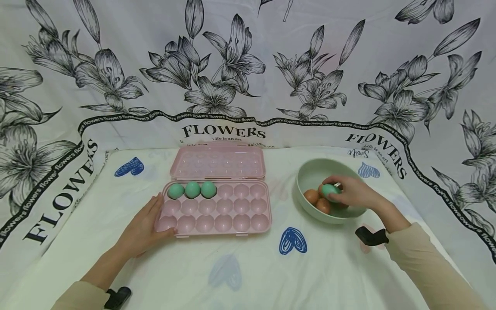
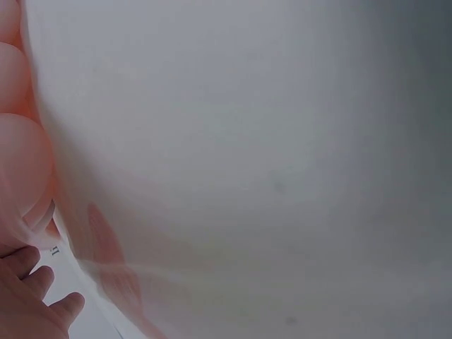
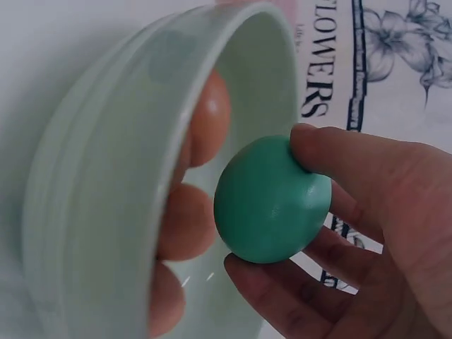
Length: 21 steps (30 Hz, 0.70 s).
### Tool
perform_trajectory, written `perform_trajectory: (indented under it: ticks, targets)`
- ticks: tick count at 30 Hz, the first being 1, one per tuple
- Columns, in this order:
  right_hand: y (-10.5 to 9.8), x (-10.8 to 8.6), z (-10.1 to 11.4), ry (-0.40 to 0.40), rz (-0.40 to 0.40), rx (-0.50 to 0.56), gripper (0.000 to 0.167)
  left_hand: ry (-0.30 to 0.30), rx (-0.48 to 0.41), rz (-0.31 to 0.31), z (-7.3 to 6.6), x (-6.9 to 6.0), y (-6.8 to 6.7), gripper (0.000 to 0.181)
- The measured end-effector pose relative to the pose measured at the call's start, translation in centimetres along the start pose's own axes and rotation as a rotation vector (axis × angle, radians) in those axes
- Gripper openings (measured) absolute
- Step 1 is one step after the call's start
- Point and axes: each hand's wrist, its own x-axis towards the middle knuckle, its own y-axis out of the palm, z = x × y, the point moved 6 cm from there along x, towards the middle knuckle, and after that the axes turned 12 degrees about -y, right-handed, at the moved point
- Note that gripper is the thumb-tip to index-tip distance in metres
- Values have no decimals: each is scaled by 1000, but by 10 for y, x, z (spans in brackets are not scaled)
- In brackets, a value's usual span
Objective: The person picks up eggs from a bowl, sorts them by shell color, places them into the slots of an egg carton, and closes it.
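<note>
Three green eggs (image 1: 192,190) sit in the far-left cups of an open pink egg carton (image 1: 224,207). A person's left hand (image 1: 141,226) rests, fingers loosely extended, against its left end. To the right, the right hand (image 1: 354,193) grasps another green egg (image 1: 328,192) above brown eggs (image 1: 323,206) in a bowl (image 1: 323,170).

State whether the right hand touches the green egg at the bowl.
Touching. The right wrist view shows the right hand pinching the green egg between thumb and fingers.

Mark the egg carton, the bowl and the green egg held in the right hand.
Egg carton (image 1: 223,206): head view, on a bare cup.
Bowl (image 1: 315,174): head view, on its inner far wall.
Green egg (image 3: 267,201): right wrist view, mid shell.
</note>
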Motion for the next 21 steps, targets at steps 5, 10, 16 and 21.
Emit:
perform_trajectory:
  ticks: [5, 10, 16, 21]
  targets:
    - [-4, 13, 9, -31, -46, -48, 39, 1, 2, -1, 0, 0, 1, 110]
    - [-5, 28, 17, -25, -52, -46, 45, -4, 4, 1, 1, 0, 1, 111]
    - [-6, 44, 30, -44, -54, -48, 45, -8, 1, 8, 0, 0, 1, 111]
    - [-1, 57, 42, -43, -53, -4, 45, -6, 5, 5, 0, 0, 1, 110]
